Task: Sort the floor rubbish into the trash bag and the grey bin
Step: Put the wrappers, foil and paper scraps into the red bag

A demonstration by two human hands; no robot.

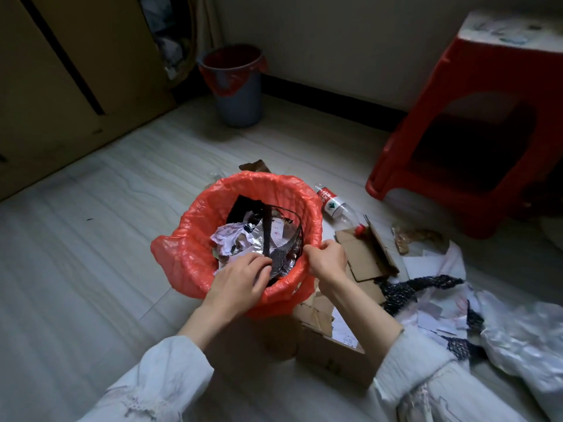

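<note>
So, left arm: it reaches forward from a pale sleeve, and the left hand (pixel 240 277) hangs over the near rim of the red trash bag (pixel 189 254).
Left fingers: they curl down into the bag and touch the silver wrappers (pixel 268 239) there. I cannot tell if they pinch one.
Right arm: it reaches in from the right, and the right hand (pixel 327 258) sits at the bag's right edge.
Right fingers: they are curled tight and pinch the red plastic rim.
Red trash bag: it stands open on the floor right in front of the person. Inside are crumpled paper (pixel 228 239), shiny silver wrappers and dark scraps (pixel 245 207).
Grey bin: the grey bin (pixel 239 99) stands far back by the wall, well apart from the hands. It has a red liner (pixel 227 79) folded over its top. What is in it is too dark to see.
Floor rubbish: a clear plastic bottle (pixel 338 207) with a red cap lies just right of the bag. Torn cardboard pieces (pixel 365 254) lie beside it. A cardboard box (pixel 332 354) sits between the arms. White plastic wrap (pixel 518 336) and paper bits lie at the far right.
Red stool: the red stool (pixel 463 126) stands at the back right.
</note>
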